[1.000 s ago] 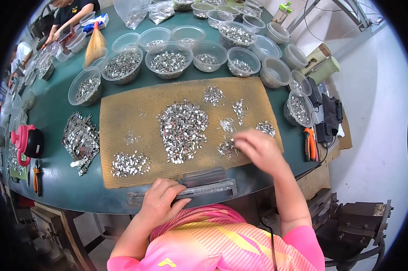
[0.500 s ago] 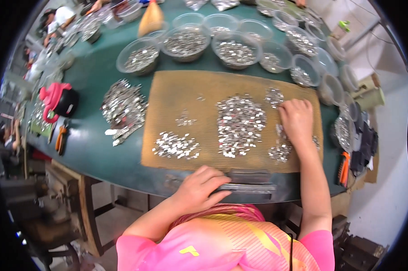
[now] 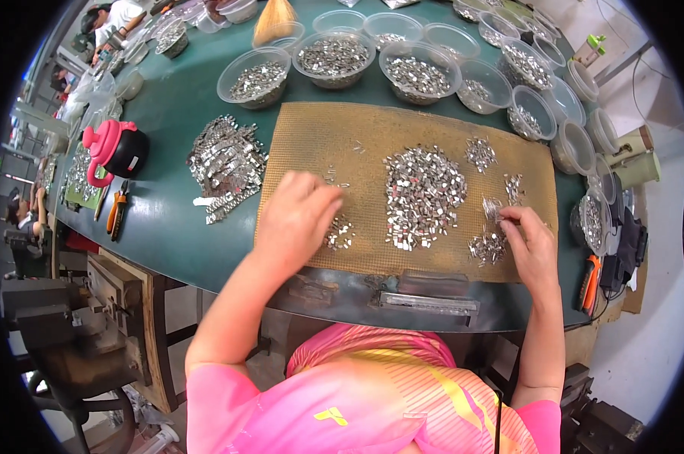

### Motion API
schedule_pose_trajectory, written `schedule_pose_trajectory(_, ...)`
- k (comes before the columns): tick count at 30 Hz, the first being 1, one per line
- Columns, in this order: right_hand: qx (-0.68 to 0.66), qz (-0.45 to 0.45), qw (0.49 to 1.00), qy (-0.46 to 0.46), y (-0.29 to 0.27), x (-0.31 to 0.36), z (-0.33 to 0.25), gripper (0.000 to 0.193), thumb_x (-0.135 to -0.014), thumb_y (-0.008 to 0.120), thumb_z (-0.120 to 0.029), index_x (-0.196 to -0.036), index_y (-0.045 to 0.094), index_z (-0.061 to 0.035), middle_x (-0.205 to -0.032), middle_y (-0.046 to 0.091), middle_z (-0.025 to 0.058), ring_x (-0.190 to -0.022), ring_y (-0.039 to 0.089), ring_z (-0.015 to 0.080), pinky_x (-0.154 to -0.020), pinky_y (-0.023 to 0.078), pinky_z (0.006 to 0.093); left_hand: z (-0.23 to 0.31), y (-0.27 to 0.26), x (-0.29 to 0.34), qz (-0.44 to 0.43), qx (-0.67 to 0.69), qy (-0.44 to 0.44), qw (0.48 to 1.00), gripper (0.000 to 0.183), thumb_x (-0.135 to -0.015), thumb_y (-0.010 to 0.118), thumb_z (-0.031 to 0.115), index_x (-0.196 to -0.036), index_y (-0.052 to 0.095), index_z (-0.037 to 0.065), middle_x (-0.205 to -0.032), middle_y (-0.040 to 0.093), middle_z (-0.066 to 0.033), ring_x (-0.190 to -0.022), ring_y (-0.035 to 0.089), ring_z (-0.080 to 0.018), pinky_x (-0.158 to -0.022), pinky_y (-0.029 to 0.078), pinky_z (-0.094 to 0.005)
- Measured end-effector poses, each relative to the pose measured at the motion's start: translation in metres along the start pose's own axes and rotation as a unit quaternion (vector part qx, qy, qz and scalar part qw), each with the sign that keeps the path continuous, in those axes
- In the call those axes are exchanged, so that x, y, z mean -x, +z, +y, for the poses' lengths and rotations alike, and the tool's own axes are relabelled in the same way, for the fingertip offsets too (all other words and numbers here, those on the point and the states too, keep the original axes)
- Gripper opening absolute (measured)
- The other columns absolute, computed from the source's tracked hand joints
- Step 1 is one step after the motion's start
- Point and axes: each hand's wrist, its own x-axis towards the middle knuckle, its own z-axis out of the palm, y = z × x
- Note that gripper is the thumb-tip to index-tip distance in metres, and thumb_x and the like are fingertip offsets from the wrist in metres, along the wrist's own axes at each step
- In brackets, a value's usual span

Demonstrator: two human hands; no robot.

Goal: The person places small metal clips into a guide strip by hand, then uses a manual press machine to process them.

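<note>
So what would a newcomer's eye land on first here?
Probably the big heap of shiny metal pieces on the mat, between the left hand and right hand. Clear bowls, many holding metal bits, curve around the mat's far side. Left of the mat, a pink-and-black pot stands out.

Had the mat (image 3: 365, 242) on the table (image 3: 168, 234), with the main pile (image 3: 425, 197) on it and small piles (image 3: 487, 247) right of that. Had the left hand (image 3: 296, 216) over the mat's left part, the right hand (image 3: 533, 246) at the small piles. Behind the mat, saw bowls (image 3: 425, 97) with bits (image 3: 333, 54) in them; behind those, at left, a broom (image 3: 276, 21). Left of the mat, saw a heap (image 3: 225, 163), then a jug (image 3: 124, 155). Before the mat, had a bar (image 3: 429, 304); right of it, pliers (image 3: 589, 286).
</note>
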Motion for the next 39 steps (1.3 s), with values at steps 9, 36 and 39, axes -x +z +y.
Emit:
schedule_pose_trajectory(9, 0.02, -0.033, 0.996, -0.086, -0.008, 0.053, -0.031, 0.013, -0.086, 0.076, -0.006, -0.097, 0.069, -0.0054, -0.088, 0.069, 0.0109, -0.082, 0.068, 0.0317, -0.072, 0.054, 0.0394, -0.02, 0.021, -0.025, -0.073, -0.093, 0.002, 0.993, 0.012, -0.085, 0.073, 0.011, -0.09, 0.064, 0.005, -0.091, 0.06, -0.013, -0.093, 0.059, -0.0347, -0.08, 0.05, -0.0457)
schedule_pose_trajectory(36, 0.111, -0.026, 0.976, -0.183, 0.013, 0.1, -0.051, 0.016, -0.083, 0.073, -0.001, -0.099, 0.07, -0.0033, -0.106, 0.074, 0.0091, -0.099, 0.072, 0.0253, -0.098, 0.055, 0.0467, 0.008, 0.012, -0.005, -0.034, 0.034, -0.042, 0.998, 0.012, -0.092, 0.07, 0.004, -0.104, 0.069, 0.001, -0.094, 0.069, -0.0139, -0.09, 0.067, -0.0327, -0.079, 0.052, -0.039)
schedule_pose_trajectory(39, 0.075, -0.025, 0.983, -0.163, 0.014, 0.101, -0.043, 0.017, -0.084, 0.073, -0.002, -0.101, 0.073, -0.0031, -0.107, 0.076, 0.0098, -0.1, 0.074, 0.0263, -0.096, 0.055, 0.0443, 0.016, 0.01, 0.005, -0.03, 0.069, -0.071, 0.995, 0.012, -0.09, 0.072, 0.004, -0.102, 0.072, 0.003, -0.092, 0.07, -0.0129, -0.087, 0.069, -0.03, -0.077, 0.053, -0.037)
